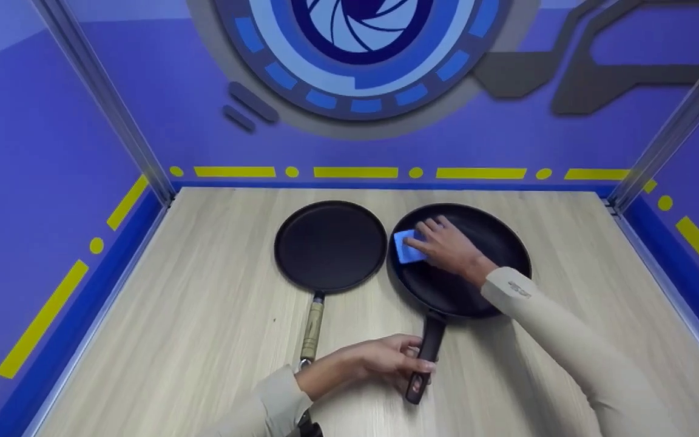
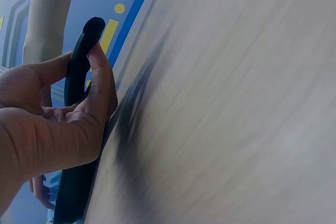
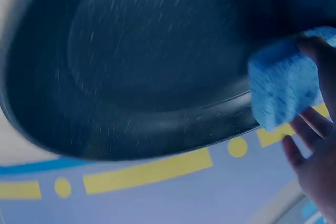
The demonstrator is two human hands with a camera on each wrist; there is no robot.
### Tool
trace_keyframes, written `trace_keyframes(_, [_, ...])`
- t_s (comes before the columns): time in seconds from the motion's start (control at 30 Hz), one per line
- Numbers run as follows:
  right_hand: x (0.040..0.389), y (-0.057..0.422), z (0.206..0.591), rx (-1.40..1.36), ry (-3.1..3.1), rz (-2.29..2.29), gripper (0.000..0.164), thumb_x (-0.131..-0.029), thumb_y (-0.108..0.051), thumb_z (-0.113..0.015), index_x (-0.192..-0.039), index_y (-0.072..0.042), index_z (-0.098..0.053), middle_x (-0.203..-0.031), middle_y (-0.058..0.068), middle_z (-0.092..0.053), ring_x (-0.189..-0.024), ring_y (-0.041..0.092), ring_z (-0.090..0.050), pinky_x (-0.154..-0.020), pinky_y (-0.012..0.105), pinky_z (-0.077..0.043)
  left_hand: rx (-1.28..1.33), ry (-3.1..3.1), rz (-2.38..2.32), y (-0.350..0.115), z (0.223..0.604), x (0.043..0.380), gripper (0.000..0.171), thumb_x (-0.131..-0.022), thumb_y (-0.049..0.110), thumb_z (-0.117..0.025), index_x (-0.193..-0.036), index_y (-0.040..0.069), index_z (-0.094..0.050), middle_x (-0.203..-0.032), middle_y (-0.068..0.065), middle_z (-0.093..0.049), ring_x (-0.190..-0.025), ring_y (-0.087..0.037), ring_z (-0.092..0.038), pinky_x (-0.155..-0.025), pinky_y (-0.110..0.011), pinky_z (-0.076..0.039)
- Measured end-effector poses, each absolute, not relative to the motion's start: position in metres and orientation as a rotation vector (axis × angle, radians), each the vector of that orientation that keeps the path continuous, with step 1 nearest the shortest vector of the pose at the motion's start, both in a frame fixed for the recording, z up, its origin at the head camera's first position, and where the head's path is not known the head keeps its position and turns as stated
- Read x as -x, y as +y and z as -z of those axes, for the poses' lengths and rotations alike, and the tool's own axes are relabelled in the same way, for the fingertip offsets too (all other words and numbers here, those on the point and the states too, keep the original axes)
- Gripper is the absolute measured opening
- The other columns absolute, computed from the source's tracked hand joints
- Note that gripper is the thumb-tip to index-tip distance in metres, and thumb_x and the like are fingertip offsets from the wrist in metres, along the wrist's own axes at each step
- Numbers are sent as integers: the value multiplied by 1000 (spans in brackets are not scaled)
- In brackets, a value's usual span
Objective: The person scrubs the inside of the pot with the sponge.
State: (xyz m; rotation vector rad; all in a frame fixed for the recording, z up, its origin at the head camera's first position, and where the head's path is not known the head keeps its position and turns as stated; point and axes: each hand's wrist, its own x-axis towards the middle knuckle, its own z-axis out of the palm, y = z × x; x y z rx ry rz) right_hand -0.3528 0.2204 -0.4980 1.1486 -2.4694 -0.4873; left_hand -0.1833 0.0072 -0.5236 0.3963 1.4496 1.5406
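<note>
A deep black frying pan [image 1: 477,291] stands on the right half of the wooden table. My left hand [image 1: 386,361] grips its black handle [image 1: 433,334], with the thumb laid across it near the hanging hole; the left wrist view shows the fingers curled round the handle [image 2: 79,72]. Inside the pan, my right hand [image 1: 449,246] pinches a blue sponge [image 1: 407,247] at the left inner wall. In the right wrist view the sponge [image 3: 283,82] sits between thumb and fingers near the rim, and light specks dot the pan's dark surface [image 3: 157,40].
A flat black griddle pan [image 1: 331,246] with a wooden handle [image 1: 312,331] lies just left of the frying pan, their rims close together. Blue-purple panels [image 1: 355,152] with yellow marks wall the table [image 1: 204,291] at the back and sides. Metal posts [image 1: 113,103] stand at the corners.
</note>
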Motion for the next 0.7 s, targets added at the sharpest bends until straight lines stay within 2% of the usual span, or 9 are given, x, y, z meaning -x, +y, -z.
trace_keyframes(0.1, [366, 222, 497, -1107, -2453, 576, 39, -96, -17, -69, -132, -26, -58, -118, 17, -60, -109, 35, -61, -97, 50, -53, -389, 1452, -1549, 8, 525, 181, 13, -100, 3, -60, -108, 12, -57, -83, 8, -64, -74, -3, -63, -68, -20, -56])
trace_keyframes(0.27, [377, 241, 492, -918, -2547, 687, 42, -95, -1, -63, -130, -25, -65, -124, 18, -60, -116, 36, -58, -102, 51, -50, -396, 1472, -1551, 13, 526, 176, 12, -101, 4, -61, -104, 14, -55, -78, 9, -57, -70, -4, -62, -64, -19, -56])
trace_keyframes(0.4, [379, 267, 488, -738, -2645, 747, 33, -95, 2, -59, -120, -16, -72, -126, 22, -59, -118, 39, -56, -104, 54, -47, -404, 1490, -1564, 19, 524, 172, 16, -101, 3, -61, -98, 15, -51, -75, 9, -51, -67, -5, -63, -58, -20, -55])
trace_keyframes(0.57, [373, 287, 478, -591, -2765, 724, 20, -95, 7, -56, -102, 3, -74, -119, 26, -56, -112, 41, -51, -105, 56, -42, -392, 1574, -1554, 17, 520, 170, 20, -100, 6, -64, -90, 15, -49, -71, 6, -56, -61, -6, -63, -50, -20, -49])
trace_keyframes(0.7, [362, 295, 465, -534, -2870, 731, 17, -94, 8, -56, -94, 7, -73, -116, 26, -52, -110, 43, -47, -106, 61, -37, -383, 1582, -1553, 15, 517, 171, 19, -100, 6, -64, -90, 14, -50, -75, 4, -60, -63, -6, -63, -52, -18, -49])
